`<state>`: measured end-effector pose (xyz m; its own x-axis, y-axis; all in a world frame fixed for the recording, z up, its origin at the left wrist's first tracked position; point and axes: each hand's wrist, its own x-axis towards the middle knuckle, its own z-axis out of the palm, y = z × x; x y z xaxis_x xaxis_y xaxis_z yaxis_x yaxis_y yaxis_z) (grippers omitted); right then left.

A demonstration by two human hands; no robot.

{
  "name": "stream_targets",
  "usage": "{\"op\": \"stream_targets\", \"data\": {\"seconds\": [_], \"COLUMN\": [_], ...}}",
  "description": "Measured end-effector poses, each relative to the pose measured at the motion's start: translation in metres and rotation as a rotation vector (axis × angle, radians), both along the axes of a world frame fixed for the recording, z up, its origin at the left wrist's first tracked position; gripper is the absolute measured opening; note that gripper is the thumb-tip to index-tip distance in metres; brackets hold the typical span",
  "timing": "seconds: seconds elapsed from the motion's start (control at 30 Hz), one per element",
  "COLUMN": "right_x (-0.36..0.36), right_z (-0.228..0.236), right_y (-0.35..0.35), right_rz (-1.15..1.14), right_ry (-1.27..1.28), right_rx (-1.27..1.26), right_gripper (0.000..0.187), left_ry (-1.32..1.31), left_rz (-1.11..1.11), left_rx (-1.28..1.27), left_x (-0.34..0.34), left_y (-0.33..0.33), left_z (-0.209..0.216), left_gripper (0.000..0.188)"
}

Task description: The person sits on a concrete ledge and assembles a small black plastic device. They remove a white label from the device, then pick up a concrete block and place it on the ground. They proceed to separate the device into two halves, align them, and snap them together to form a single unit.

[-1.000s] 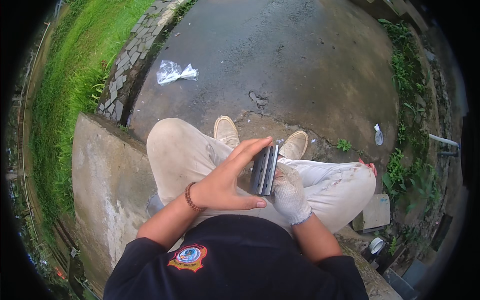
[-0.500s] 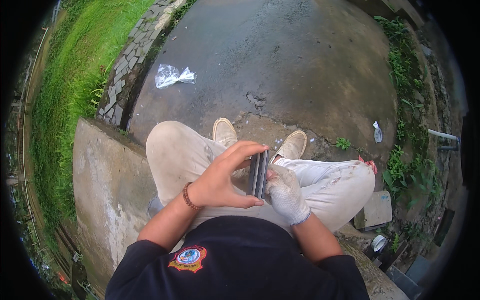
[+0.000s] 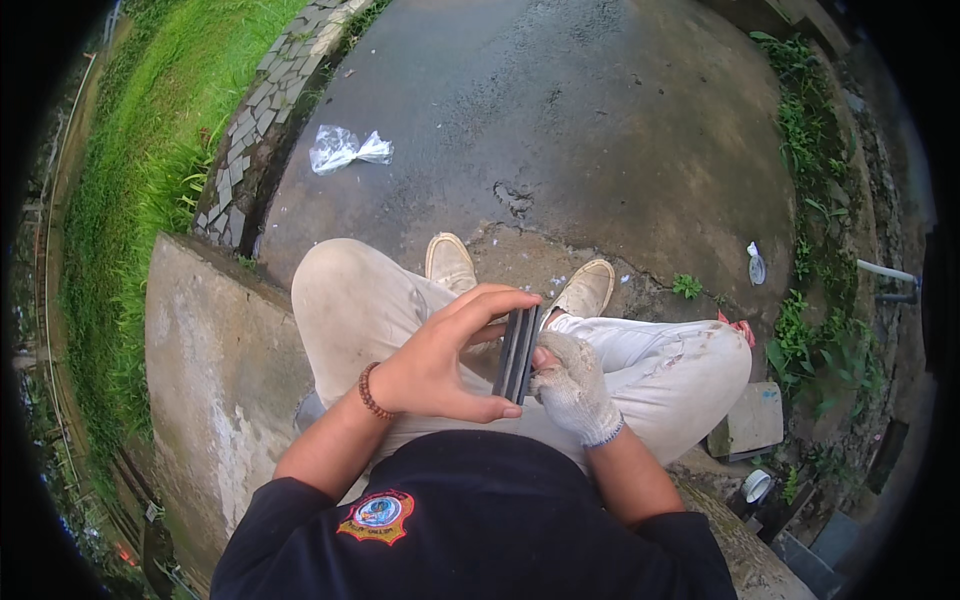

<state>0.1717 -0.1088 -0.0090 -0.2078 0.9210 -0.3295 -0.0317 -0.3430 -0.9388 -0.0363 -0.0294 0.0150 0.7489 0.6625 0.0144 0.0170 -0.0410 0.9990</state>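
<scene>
A dark grey rectangular block (image 3: 516,356) with lengthwise ridges or layers on its visible edge stands above my lap; its exact kind cannot be made out. My bare left hand (image 3: 462,350), a beaded bracelet at its wrist, spans the block, with fingers at the far end and thumb at the near end. From the other side, my right hand (image 3: 572,386) wears a whitish knit glove with a bare thumb tip showing. Its fingers close against the block's right side and are partly hidden.
A clear plastic bag (image 3: 347,150) lies on the concrete floor (image 3: 590,150) ahead. Another small crumpled plastic piece (image 3: 756,264) is at the right. Beside me are a concrete ledge (image 3: 215,370) on the left and a white cup-like container (image 3: 757,486) at the lower right.
The block has tilted slightly, its far end leaning right and its near end shifting left. My right thumb shows more clearly against its side. Both hands keep their hold.
</scene>
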Motion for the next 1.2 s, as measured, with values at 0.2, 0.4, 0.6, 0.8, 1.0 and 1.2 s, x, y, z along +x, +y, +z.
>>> {"op": "stream_targets", "data": {"seconds": [0.2, 0.4, 0.6, 0.8, 1.0, 1.2], "right_x": [0.006, 0.0, 0.008, 0.015, 0.016, 0.022], "right_z": [-0.008, -0.01, -0.014, 0.014, 0.042, 0.04], "right_y": [-0.002, -0.002, -0.003, 0.007, 0.011, 0.001], "right_rz": [0.059, -0.01, 0.055, 0.123, 0.285, 0.696], "right_ry": [-0.02, 0.012, 0.116, -0.234, -0.747, -0.801], "right_rx": [-0.054, 0.009, -0.079, 0.175, 0.836, 0.874], "right_gripper": [0.037, 0.032, 0.042, 0.039, 0.03, 0.024], "left_ry": [-0.005, 0.003, 0.01, -0.098, -0.289, -0.26], "left_rz": [0.021, 0.013, 0.003, 0.059, 0.022, -0.049], "left_rx": [0.001, 0.048, 0.088, -0.291, -0.816, -1.102], "left_x": [0.0, -0.001, 0.001, 0.001, -0.006, -0.006], "left_y": [-0.002, -0.002, -0.001, -0.007, -0.027, -0.053], "left_z": [-0.002, -0.004, 0.0, -0.007, -0.013, -0.017], "left_gripper": [0.098, 0.101, 0.102, 0.104, 0.103, 0.103]}}
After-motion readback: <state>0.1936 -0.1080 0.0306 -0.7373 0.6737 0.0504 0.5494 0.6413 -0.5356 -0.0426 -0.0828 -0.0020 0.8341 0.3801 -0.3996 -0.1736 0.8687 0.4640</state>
